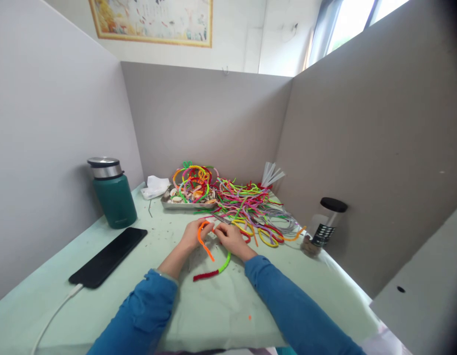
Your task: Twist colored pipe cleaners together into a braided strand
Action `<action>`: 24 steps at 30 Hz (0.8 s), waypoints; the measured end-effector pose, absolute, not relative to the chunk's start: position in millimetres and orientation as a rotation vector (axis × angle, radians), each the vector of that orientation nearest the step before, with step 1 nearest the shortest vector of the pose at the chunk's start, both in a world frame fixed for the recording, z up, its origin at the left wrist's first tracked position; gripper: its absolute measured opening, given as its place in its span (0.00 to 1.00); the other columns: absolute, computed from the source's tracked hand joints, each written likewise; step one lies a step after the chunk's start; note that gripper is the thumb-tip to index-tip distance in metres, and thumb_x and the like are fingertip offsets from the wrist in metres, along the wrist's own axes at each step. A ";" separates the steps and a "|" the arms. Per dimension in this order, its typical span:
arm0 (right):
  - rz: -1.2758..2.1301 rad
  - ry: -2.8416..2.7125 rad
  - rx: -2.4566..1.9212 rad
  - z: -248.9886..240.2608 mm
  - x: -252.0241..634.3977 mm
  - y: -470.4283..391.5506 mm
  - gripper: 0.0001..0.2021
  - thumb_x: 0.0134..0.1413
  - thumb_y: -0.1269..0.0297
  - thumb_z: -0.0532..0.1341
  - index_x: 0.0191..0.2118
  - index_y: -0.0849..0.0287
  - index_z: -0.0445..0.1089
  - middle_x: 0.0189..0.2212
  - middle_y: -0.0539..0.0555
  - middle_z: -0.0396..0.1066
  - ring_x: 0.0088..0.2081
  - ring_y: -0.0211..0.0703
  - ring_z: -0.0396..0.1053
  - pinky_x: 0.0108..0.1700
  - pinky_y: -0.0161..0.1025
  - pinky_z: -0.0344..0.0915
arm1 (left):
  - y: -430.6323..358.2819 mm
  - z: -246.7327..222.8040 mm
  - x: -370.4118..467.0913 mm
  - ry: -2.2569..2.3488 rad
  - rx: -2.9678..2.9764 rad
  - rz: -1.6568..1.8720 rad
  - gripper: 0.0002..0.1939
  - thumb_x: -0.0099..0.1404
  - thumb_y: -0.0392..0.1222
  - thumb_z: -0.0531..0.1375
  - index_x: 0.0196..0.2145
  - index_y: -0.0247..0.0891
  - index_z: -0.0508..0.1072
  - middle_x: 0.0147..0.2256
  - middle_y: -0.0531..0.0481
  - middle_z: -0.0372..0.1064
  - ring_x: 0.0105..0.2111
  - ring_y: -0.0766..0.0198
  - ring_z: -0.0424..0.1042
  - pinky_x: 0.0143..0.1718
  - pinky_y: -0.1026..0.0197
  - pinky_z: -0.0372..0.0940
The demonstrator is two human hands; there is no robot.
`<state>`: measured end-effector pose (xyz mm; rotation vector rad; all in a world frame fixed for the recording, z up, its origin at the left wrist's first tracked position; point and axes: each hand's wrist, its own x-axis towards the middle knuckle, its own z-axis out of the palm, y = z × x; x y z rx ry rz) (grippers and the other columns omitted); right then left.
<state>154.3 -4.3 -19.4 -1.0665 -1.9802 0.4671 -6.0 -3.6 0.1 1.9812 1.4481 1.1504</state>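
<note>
My left hand [192, 233] is closed on an orange pipe cleaner [201, 237], which curves in an open loop with one end pointing toward me. Close beside it, the fingers of my right hand [230, 237] pinch at the same spot, where a bit of orange-red fuzz shows between the fingertips. From under my right hand a green pipe cleaner [225, 264] bends down and runs into a dark red section [206, 276] lying on the cloth. Whether it joins the orange one is hidden by my fingers. Scissors [221, 218] lie just beyond my right hand.
A metal tray [189, 206] of shells and bent pipe cleaners stands at the back. Right of it spreads a pile of loose pipe cleaners [247, 199]. A green bottle [114, 197] and a phone [108, 256] are left, a black-lidded jar [323, 229] right. Grey partitions [206, 113] surround the table.
</note>
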 end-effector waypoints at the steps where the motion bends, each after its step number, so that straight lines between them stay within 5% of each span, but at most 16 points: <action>1: 0.467 -1.982 -1.065 -19.3 154.4 -4.4 0.10 0.53 0.63 0.53 0.26 0.60 0.67 0.20 0.48 0.65 0.23 0.34 0.59 0.25 0.31 0.50 | -3.8 0.2 -6.1 1.434 1.959 1.155 0.20 0.55 0.54 0.53 0.25 0.33 0.72 0.22 0.48 0.67 0.25 0.63 0.64 0.26 0.64 0.57; 24: 0.440 -2.001 -1.079 -20.5 154.9 -3.4 0.11 0.54 0.62 0.53 0.27 0.60 0.67 0.19 0.48 0.64 0.23 0.34 0.58 0.24 0.31 0.49 | 2.1 -5.6 -5.5 1.473 1.799 1.054 0.15 0.49 0.46 0.58 0.30 0.33 0.76 0.23 0.48 0.71 0.24 0.63 0.67 0.26 0.64 0.60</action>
